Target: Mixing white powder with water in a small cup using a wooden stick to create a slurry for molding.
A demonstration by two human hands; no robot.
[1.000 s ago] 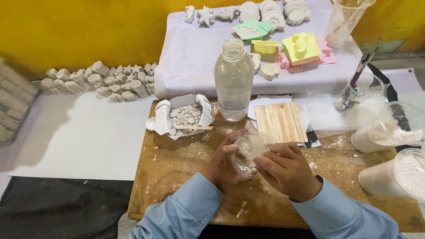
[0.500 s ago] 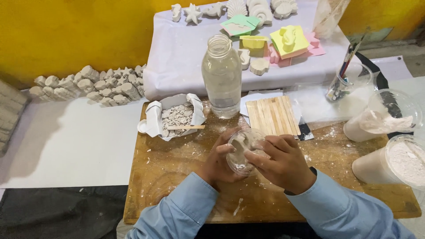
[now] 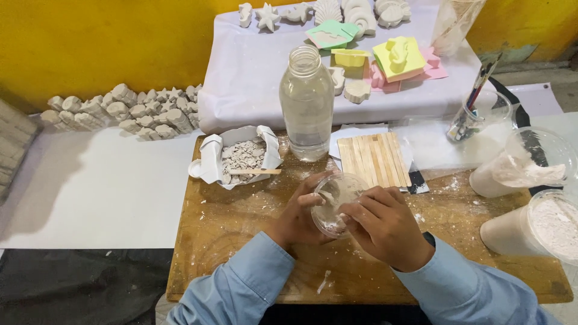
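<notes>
Gripping a small clear plastic cup smeared with white plaster (image 3: pixel 335 201) from the side, the left hand (image 3: pixel 301 213) tilts it above the dusty wooden board (image 3: pixel 241 241); the right hand (image 3: pixel 385 225) has its fingertips curled over the rim, in front of the tall clear water bottle (image 3: pixel 307 102).

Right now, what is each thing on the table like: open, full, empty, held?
Small clear plastic bowl: held tilted by both hands, smeared white inside.
Left hand: cupping the bowl.
Right hand: fingers at the bowl's rim.
Tall clear plastic bottle: upright, uncapped, nearly full.
White paper box: open, holding white broken pieces and a wooden stick.
Flat wooden sticks: lying side by side.
Clear tub of white powder: open.
</notes>
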